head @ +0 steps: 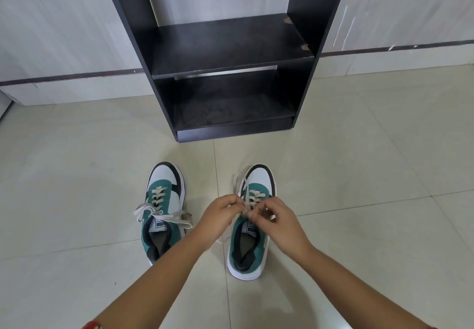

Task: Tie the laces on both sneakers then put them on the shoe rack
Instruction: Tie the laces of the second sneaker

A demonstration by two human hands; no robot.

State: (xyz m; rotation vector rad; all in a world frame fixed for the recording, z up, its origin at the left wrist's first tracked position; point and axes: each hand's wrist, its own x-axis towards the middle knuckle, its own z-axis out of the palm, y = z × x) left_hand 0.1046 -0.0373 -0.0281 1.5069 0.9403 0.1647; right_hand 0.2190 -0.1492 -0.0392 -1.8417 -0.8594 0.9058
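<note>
- Two hands work over the right sneaker (252,223): the fingers of the left hand (218,217) are pinched on one lace (237,182) strand, and the fingers of the right hand (275,219) are curled and pinched on lace just beside them, above the tongue.
- The knot itself is hidden under the fingertips, so one cannot tell how far it is formed.
- Risk, as a judgement: if either pinch loosens while the loop is pulled, the strand can slip out and the knot opens; the cause would be the flat, smooth lace and the small grip area.
- A second risk: one strand lies loose by the toe, on the left side of this sneaker; if it is pulled unevenly, the bow may come out with one long end.
- Both wrists are bent down, and the forearms come in from the lower corners and meet over the shoe.
- The left sneaker (164,210) stands beside it on the floor (77,200); its laces spread to both sides, and whether they are knotted is not clear.
- The rack (225,46) stands just ahead, its shelves bare.
</note>
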